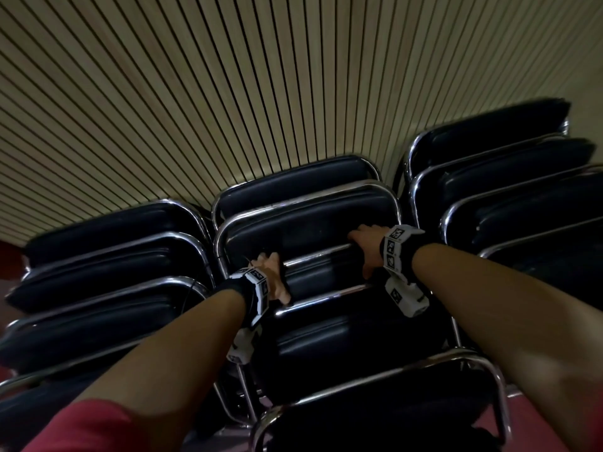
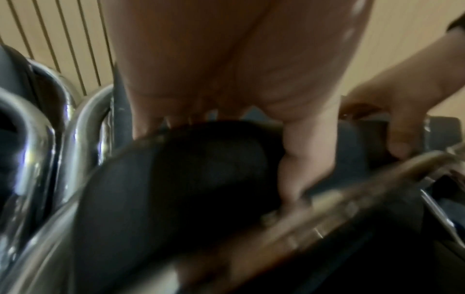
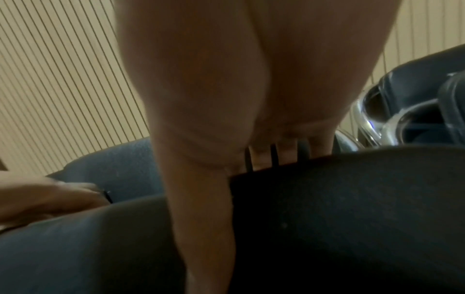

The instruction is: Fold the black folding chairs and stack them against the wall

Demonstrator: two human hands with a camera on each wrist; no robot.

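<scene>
The room is dim, and the slatted wall (image 1: 228, 93) takes what light there is, a dull yellow-tan that darkens toward its top left. Below it the black chairs (image 1: 310, 230) sink into near-black, their pads hard to tell apart; only the chrome tubing (image 1: 326, 252) gives thin bright glints. In the head view the wall's slats fan and bend outward from the chairs, and the red sleeve (image 1: 91, 429) at the bottom edge is smeared. Both wrist views are soft and blurred: the left hand (image 2: 239, 69) and the right hand (image 3: 251, 79) fill them out of focus, with streaked chrome highlights beside the left.
</scene>
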